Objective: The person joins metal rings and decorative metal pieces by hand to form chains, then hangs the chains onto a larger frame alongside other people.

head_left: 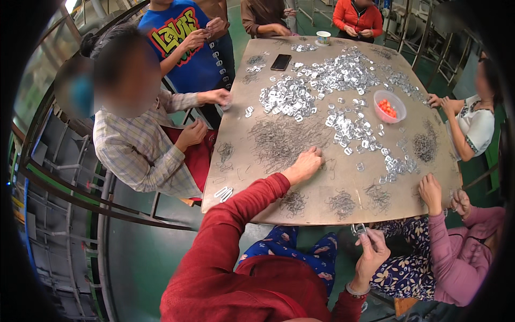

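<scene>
My left hand [304, 165] is reached out over the table, its fingers pressed together at the right edge of a wide heap of thin dark bent wire pieces [281, 140]. Whatever is between those fingertips is too small to make out. In front of the table's near edge, my right hand [373, 252] pinches a small silver metal buckle [358, 229] between thumb and fingers. Smaller clumps of the same wire, such as one wire clump [341, 204], lie along the near side of the table.
Silver buckles [343, 72] are heaped across the table [236, 174]. A clear bowl of orange pieces [389, 108], a black phone [281, 62] and a paper cup [323, 38] stand among them. Several people work around it; one in a pink sleeve [445, 252] sits close on my right.
</scene>
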{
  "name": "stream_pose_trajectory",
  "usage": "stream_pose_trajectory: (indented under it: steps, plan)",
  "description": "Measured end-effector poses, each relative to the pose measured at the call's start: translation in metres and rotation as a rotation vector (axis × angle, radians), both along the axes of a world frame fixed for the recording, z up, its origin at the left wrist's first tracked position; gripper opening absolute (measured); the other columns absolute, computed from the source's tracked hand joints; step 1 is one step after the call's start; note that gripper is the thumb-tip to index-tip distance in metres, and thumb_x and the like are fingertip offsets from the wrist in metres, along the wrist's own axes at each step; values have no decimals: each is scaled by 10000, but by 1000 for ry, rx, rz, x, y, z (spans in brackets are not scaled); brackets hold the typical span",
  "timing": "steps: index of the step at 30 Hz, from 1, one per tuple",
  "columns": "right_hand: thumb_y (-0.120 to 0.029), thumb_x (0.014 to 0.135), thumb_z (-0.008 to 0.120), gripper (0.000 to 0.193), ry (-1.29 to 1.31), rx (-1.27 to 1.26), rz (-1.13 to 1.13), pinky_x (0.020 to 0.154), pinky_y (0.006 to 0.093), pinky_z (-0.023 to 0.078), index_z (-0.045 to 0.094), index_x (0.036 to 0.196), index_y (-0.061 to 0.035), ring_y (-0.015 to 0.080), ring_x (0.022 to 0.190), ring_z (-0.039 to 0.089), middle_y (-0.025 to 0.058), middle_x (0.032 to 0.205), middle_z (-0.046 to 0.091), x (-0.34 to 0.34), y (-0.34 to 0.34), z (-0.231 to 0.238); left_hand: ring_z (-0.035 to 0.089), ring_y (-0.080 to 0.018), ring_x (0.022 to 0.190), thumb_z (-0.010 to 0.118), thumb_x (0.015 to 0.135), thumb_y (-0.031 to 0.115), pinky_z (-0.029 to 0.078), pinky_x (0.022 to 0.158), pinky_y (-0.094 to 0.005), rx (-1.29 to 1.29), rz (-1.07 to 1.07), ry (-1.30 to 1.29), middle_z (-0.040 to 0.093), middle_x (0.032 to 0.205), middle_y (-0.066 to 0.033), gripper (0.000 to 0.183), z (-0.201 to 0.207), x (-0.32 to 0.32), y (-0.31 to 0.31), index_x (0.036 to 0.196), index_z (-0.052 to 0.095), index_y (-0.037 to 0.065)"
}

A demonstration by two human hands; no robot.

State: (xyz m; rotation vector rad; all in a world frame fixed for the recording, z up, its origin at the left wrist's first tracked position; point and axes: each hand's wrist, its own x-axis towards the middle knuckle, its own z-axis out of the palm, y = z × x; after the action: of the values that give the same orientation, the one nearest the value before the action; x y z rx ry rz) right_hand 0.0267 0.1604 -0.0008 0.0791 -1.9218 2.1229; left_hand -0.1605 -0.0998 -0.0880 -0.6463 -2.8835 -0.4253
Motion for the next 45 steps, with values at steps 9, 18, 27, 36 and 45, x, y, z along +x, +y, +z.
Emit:
stream_pose_trajectory:
  steps: [9,18,27,36,45]
  plan:
    - [91,776,617,151,38,96,-2,553,219,447,666,915,54,130,618,560,113,841,611,22,14,2,570,-303,932,561,743,57,535,704,-386,-322,-128,144,543,979,-166,213,-1,-11,11,932,576,-38]
    - [56,782,679,162,-103,-117,-2,563,187,469,652,941,39,67,623,568,58,797,645,30,2,-8,642,-233,805,461,918,95,526,631,-362,288,39,-124,593,908,-197,173,10,12,11,1035,498,-29]
    - [68,786,672,104,-136,-129,30,567,193,467,649,884,42,70,642,580,63,820,640,33,1,-25,632,-204,823,556,915,92,519,734,-315,988,-229,-487,629,877,-101,113,111,181,82,952,545,-15]
    - [70,788,664,90,-60,-67,10,571,196,468,635,869,46,75,650,582,66,850,624,28,-7,-22,536,-275,1010,637,823,70,440,851,-352,775,-266,-171,567,1068,-108,112,92,181,98,920,593,36]
    - [12,805,643,135,18,325,123,542,223,452,666,930,53,89,627,563,82,825,630,-17,35,6,643,-182,841,569,881,24,507,746,-291,909,-172,-315,663,919,-98,56,76,183,92,935,579,9]
